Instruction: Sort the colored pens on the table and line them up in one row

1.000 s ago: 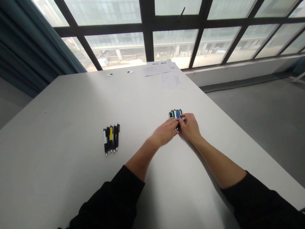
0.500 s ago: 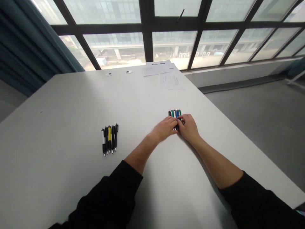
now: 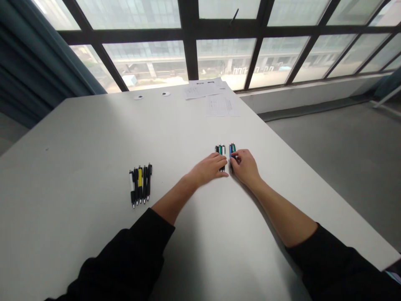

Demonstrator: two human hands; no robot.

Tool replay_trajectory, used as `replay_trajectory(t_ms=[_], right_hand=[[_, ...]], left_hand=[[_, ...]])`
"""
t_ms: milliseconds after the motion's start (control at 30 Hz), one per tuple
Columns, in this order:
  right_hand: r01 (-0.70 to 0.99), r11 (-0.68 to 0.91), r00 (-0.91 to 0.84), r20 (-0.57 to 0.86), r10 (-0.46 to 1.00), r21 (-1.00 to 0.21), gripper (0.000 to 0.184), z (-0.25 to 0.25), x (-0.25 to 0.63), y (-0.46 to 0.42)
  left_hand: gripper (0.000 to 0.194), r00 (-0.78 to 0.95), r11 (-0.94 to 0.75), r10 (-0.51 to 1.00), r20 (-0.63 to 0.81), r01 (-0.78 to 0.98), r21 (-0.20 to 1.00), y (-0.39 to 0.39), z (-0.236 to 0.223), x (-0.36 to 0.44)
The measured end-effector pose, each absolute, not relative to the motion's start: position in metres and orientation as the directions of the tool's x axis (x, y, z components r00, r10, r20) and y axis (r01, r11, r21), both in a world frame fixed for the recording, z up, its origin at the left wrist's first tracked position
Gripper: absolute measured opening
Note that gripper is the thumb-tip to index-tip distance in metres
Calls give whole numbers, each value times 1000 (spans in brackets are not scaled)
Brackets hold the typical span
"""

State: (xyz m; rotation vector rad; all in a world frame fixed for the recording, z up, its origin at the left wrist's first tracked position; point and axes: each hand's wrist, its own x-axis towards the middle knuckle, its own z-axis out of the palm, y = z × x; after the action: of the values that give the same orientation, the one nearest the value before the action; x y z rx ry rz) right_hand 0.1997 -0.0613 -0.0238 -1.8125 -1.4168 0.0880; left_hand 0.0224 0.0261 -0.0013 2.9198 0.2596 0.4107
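on the white table (image 3: 78, 146), papers (image 3: 221, 105) lie at the far end. the hands are apart, close but not touching. the left hand (image 3: 208, 168) lies over three pens (image 3: 220, 150), black, green and white. the right hand (image 3: 246, 167) pinches the blue pens (image 3: 232, 152) in its fingers, just beside those three. so far the near pens sit in two groups with a small gap between. five other pens (image 3: 140, 184) lie together, well left of both hands, their metal tips toward the person. all the pens run lengthwise, away from the person.
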Motion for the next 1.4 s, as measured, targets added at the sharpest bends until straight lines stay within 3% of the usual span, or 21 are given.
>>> replay_trajectory(t_ms=[333, 1033, 1400], right_hand=[[778, -40, 366, 400, 840, -628, 18, -25, 202, -60], [798, -19, 346, 432, 833, -603, 22, -28, 208, -60], [798, -29, 348, 420, 838, -603, 23, -24, 207, -61]], left_hand=[[41, 919, -944, 281, 275, 214, 250, 24, -2, -42], [43, 867, -909, 408, 287, 354, 221, 0, 1, -144], [41, 860, -894, 439, 261, 391, 219, -6, 2, -152]])
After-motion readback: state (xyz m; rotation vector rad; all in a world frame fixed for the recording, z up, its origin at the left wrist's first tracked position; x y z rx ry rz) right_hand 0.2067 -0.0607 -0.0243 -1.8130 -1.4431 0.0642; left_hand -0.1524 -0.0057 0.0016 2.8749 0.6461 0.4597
